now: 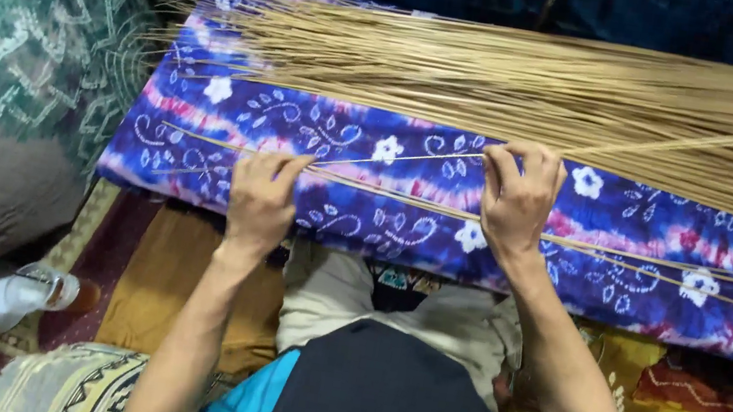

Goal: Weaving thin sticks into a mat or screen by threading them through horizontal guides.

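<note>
The left hand and right hand each pinched one thin stick near the front edge of the blue flowered cloth; a stick bundle lay along its far edge.

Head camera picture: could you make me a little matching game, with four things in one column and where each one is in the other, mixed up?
Things:
1. Big bundle of thin straw sticks
2. Left hand
3. Clear plastic bottle
4. Right hand

Places:
A. Lying on the floor at the lower left
B. Spread along the far edge of the blue flowered cloth
C. Pinching a single stick near the middle of the cloth
D. Resting on loose sticks toward the cloth's left half

Pairs: 1-B, 2-D, 3-A, 4-C
</note>
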